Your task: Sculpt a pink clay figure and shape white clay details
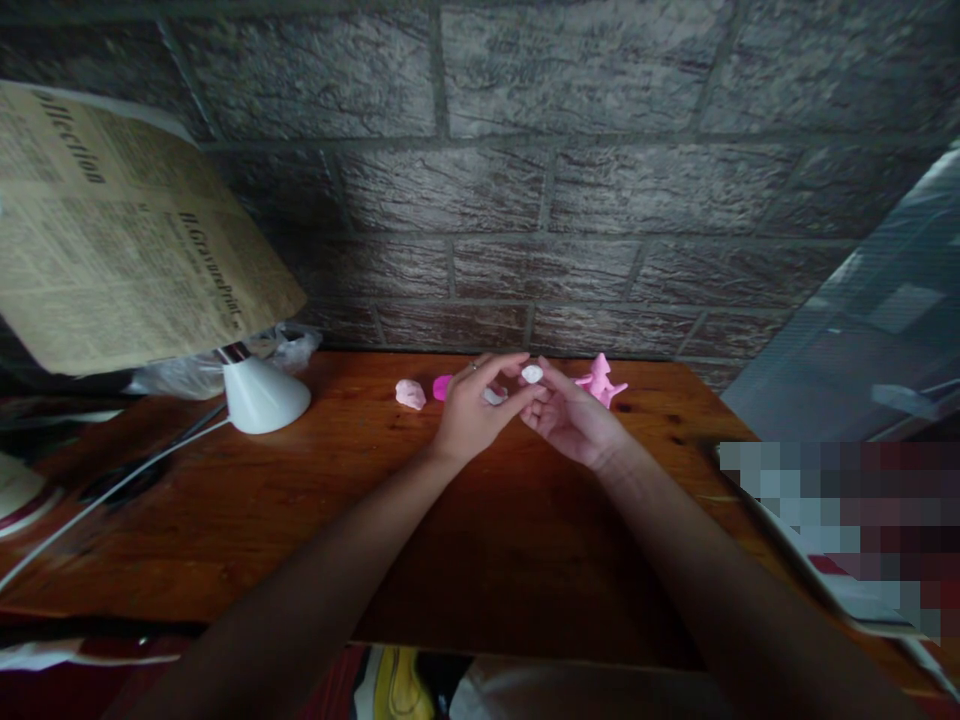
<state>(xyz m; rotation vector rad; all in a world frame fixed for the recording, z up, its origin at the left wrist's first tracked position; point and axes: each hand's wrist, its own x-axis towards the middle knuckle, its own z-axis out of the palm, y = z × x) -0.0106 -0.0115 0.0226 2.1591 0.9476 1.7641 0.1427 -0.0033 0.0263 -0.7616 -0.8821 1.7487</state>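
Observation:
A small white lump (532,373), which looks like modelling clay, is held up between my two hands above the wooden table. My left hand (474,408) curves round in a C shape, its index finger and thumb reaching the lump from the left. From the other side my right hand (568,415) pinches it, palm turned up and the other fingers curled. Behind my right hand stands a pink clay figure (599,380) with a pointed top. A magenta piece (442,387) is partly hidden by my left hand. Another whitish piece (494,396) shows through the gap in that hand.
A pale pink lump (410,393) lies on the wooden table (345,480), left of my hands. At the left stands a lamp with a white base (266,395) and newsprint-patterned shade (135,240); its cord crosses the table. A brick-patterned wall (495,190) rises behind.

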